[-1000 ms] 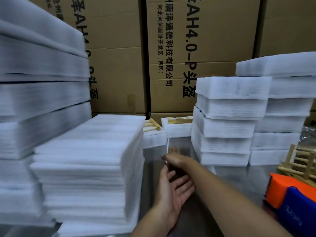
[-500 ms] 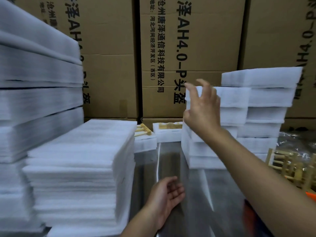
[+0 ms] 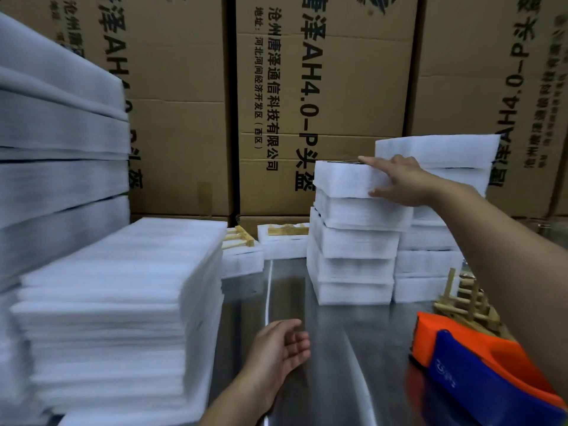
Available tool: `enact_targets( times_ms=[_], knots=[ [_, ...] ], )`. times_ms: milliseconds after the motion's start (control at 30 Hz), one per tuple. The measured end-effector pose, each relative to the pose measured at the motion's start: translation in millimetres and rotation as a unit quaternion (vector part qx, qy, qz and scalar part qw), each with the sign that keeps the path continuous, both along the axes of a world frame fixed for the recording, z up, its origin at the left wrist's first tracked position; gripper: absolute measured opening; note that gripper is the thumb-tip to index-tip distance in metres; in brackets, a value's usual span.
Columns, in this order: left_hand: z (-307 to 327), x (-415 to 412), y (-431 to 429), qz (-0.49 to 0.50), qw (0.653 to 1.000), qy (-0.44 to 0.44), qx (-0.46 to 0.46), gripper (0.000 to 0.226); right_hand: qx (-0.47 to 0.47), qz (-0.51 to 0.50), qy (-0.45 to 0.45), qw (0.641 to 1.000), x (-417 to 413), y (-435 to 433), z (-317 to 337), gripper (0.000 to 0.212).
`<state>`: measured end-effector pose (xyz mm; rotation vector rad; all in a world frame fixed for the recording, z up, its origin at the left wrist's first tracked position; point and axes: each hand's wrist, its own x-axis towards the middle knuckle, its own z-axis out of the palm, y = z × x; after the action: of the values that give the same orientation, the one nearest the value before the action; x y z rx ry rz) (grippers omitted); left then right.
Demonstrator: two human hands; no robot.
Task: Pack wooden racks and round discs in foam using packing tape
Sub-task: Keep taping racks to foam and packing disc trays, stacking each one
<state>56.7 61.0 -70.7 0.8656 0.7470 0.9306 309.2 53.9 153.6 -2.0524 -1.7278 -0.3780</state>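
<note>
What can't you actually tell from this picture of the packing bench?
Head view only:
Contents of the top foam pack that the right hand grips: foam covers them.
Tape dispenser: cut off by the bottom right edge; no tape roll shows.
Loose wooden racks: partly behind the right forearm and dispenser, count unclear.
Foam sheets at left: blurred, uncountable.
Round discs: none visible.

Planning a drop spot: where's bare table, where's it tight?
Free: the table strip between the foam sheets, left, and the tape dispenser, right, beyond the left hand. Tight: block stacks behind, where the right hand grips the top block; wooden racks far right.
</note>
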Motion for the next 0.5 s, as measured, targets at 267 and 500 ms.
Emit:
enact_targets(
  times_ms=[267,500],
  knots=[
    [3,-3,-1,-0.018,1.0,0.013,0.006,0.012,0.079,-0.014,-0.037,0.996,-23,-6,-2,0.045],
    [3,-4,0,-0.018,1.0,0.016,0.001,0.009,0.181,0.023,-0.109,0.977,-81,-75,-5,0.045]
  ],
)
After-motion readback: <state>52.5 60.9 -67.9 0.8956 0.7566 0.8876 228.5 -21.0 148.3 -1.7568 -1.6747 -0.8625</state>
